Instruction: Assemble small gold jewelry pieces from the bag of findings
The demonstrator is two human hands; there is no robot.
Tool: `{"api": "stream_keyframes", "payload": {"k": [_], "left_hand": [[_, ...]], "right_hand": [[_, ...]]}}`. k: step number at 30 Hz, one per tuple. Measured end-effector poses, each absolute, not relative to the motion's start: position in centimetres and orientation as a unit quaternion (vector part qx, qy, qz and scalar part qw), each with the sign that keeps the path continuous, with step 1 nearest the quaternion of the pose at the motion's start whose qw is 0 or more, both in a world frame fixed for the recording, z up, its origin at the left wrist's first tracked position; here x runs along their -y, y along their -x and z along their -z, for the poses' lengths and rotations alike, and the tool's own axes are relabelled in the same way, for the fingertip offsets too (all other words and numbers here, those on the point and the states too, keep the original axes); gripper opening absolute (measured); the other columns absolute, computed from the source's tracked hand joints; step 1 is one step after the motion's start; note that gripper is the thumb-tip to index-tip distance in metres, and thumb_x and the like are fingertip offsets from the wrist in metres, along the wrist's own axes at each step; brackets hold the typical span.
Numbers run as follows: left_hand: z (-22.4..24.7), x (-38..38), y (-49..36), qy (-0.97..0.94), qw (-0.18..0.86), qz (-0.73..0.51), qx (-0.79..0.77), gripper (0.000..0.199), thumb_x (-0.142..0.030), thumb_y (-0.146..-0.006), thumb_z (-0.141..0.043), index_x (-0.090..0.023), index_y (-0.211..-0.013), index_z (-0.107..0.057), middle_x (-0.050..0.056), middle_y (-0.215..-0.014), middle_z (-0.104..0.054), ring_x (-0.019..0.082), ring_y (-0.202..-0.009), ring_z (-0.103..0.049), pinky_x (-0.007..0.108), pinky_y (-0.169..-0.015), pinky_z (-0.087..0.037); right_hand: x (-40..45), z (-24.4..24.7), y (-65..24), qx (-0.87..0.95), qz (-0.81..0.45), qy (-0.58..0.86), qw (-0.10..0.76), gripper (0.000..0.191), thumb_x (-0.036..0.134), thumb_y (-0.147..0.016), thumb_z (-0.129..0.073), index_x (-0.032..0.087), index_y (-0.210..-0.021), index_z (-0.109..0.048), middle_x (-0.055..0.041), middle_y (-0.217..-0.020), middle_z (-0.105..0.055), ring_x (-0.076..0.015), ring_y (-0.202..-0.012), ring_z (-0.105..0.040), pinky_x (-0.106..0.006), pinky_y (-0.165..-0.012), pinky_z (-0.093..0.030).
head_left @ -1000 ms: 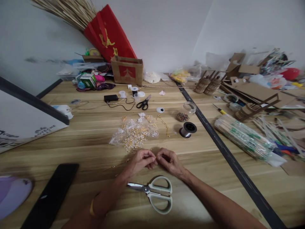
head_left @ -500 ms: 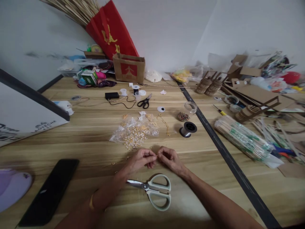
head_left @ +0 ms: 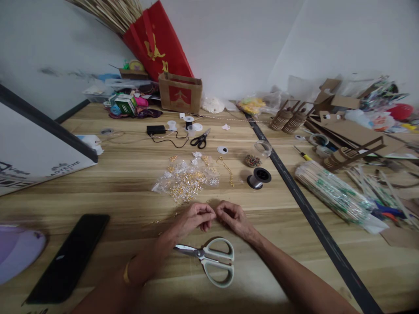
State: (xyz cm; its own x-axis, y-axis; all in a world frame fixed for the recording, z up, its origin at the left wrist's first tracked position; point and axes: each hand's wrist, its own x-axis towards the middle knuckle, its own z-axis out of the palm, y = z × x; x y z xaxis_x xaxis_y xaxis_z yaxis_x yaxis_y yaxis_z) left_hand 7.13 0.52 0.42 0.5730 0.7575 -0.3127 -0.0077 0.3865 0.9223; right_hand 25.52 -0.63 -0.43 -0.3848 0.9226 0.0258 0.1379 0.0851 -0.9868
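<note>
My left hand [head_left: 196,217] and my right hand [head_left: 233,218] meet fingertip to fingertip over the wooden table. Both are closed in a pinch, and whatever lies between the fingertips is too small to make out. Just in front of them spreads a heap of gold and silver charms [head_left: 185,185], partly on clear plastic bags. A gold chain [head_left: 228,171] lies to the right of the heap. Beyond my right hand stands a black spool of fine clear line [head_left: 258,178]. Light-handled scissors [head_left: 218,261] rest below my hands, blades pointing left.
At the left lies a black phone [head_left: 68,257]. Behind the charms are black scissors [head_left: 200,138] and a small tub of mixed beads [head_left: 252,160]. A dark strip [head_left: 307,218] crosses the table on the right, beside bagged wooden sticks [head_left: 334,194]. A paper box [head_left: 180,93] stands at the back.
The view has shifted slightly. My hands keep nearly the same pose, fingertips still close together; a tiny reddish speck seen between them earlier no longer shows.
</note>
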Motion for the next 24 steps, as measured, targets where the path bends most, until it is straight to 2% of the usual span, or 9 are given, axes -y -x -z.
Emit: {"api": "stream_keyframes", "payload": {"k": [11,15,24], "left_hand": [[-0.37,-0.40,-7.40,-0.470,0.736,-0.289,-0.393,0.032,-0.042,-0.067,-0.068,-0.013,-0.075,-0.059,-0.004,-0.053,-0.055,0.006,-0.043,-0.047,0.020,-0.046,-0.039],[-0.13,-0.39,-7.43,-0.469,0.736,-0.292,-0.392,0.033,-0.043,-0.067,-0.068,-0.012,-0.074,-0.058,-0.003,-0.054,-0.056,0.006,-0.044,-0.048,0.020,-0.047,-0.040],[-0.18,-0.29,-7.60,-0.464,0.730,-0.304,-0.400,0.032,-0.042,-0.067,-0.068,-0.013,-0.072,-0.057,-0.003,-0.053,-0.056,0.006,-0.042,-0.048,0.020,-0.046,-0.039]], "right_hand": [[0.59,0.38,-25.45,0.624,-0.541,0.420,0.377,0.028,0.043,-0.084,-0.056,0.015,-0.078,-0.056,0.0012,-0.063,-0.047,-0.0098,-0.056,-0.041,-0.021,-0.051,-0.033],[0.65,0.57,-25.33,0.622,-0.536,0.408,0.399,0.025,0.040,-0.082,-0.059,0.015,-0.082,-0.058,-0.0004,-0.069,-0.052,-0.0113,-0.061,-0.048,-0.023,-0.056,-0.038],[0.76,0.68,-25.28,0.698,-0.413,0.405,0.422,0.016,0.032,-0.083,-0.059,0.016,-0.081,-0.061,-0.0042,-0.073,-0.057,-0.0141,-0.066,-0.053,-0.026,-0.058,-0.041]]}}
